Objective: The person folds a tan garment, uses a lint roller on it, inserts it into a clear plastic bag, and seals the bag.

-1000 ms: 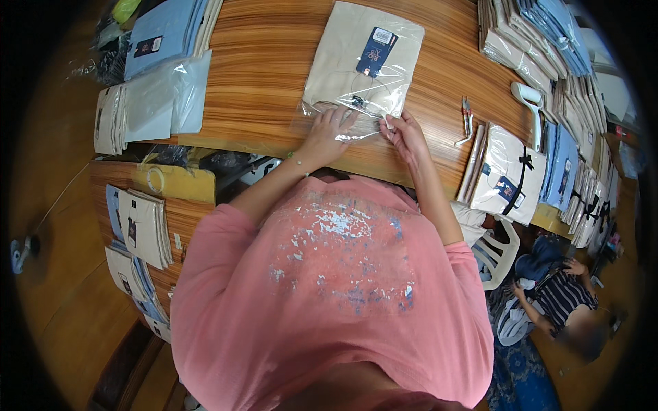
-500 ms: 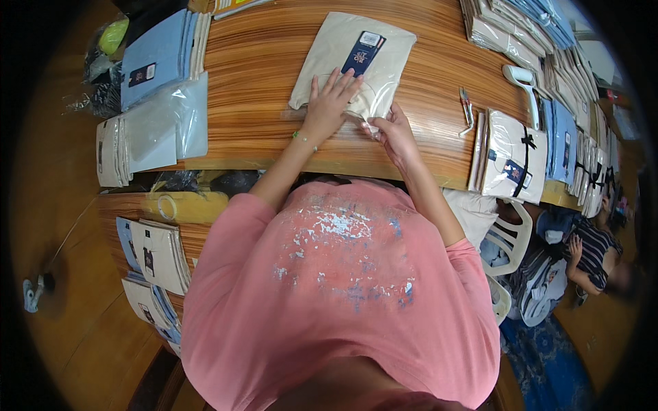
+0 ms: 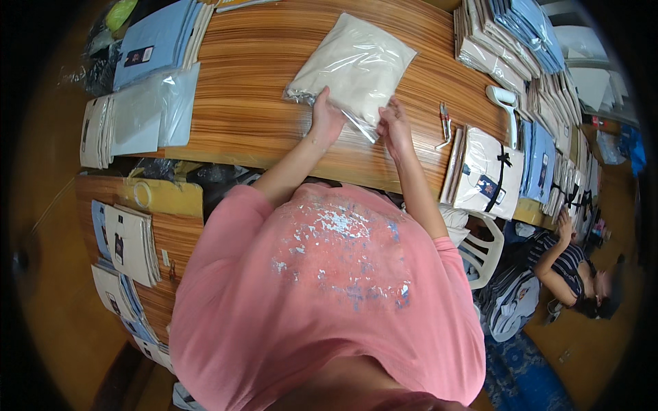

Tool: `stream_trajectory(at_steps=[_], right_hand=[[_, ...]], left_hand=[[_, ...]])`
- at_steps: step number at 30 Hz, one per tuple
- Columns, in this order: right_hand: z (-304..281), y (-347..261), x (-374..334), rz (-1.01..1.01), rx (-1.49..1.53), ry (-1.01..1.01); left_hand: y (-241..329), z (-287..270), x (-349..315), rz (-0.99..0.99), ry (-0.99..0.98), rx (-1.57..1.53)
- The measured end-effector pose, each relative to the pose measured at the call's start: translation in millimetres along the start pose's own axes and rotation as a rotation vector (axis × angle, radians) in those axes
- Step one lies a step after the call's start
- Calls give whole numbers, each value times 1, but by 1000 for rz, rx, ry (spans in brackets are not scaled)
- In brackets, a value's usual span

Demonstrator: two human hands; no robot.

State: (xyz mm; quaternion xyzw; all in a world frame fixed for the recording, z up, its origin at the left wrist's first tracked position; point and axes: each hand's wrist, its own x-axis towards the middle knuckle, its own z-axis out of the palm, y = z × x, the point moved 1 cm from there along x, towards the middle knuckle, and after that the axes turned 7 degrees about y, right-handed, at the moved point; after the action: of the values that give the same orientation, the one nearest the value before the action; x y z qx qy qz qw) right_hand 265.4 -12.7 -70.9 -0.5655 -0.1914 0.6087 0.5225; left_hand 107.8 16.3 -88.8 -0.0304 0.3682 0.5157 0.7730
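A cream folded garment in a transparent plastic bag [image 3: 353,61] lies in front of me, its plain side up and its open-looking plastic edge toward me. My left hand [image 3: 327,122] is at the near left edge of the bag, thumb on top and the other fingers hidden under the plastic. At the near right corner my right hand [image 3: 396,129] pinches the plastic edge between bent fingers. The bag rests on the striped wooden table [image 3: 240,82].
Small snips [image 3: 444,125] and a white handheld tool [image 3: 505,106] lie to the right. Bagged garment stacks [image 3: 486,175] line the right side. Blue garments [image 3: 154,48] and plastic sleeves [image 3: 179,103] are at left. Another person [image 3: 558,264] sits at far right, beyond a white chair [image 3: 483,250].
The bagged garment has been turned over, so its dark blue tag no longer shows. My left hand has come off its top to the near edge. The view has shifted slightly.
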Motion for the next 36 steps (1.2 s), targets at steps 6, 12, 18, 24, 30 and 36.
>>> stream_trajectory(at_steps=[6,12,18,24,30,36], right_hand=[[-11,-19,1,-903,-1084,303],[32,-2,-23,-1082,-1300,-206],[35,-1,-14,-1183,-1500,-276],[44,-5,-6,-1359,-1514,-156],[47,-9,4,-1142,-1351,-256],[47,-20,4,-1061,-1355,-266]], left_hand=[[27,-44,-72,24,-406,1204],[51,-27,-57,1257,-581,1829],[35,-40,-41,940,-497,2026],[16,-53,-43,1309,-463,2119],[15,-51,-48,1409,-462,2374],[25,-25,-45,1172,-403,2280]])
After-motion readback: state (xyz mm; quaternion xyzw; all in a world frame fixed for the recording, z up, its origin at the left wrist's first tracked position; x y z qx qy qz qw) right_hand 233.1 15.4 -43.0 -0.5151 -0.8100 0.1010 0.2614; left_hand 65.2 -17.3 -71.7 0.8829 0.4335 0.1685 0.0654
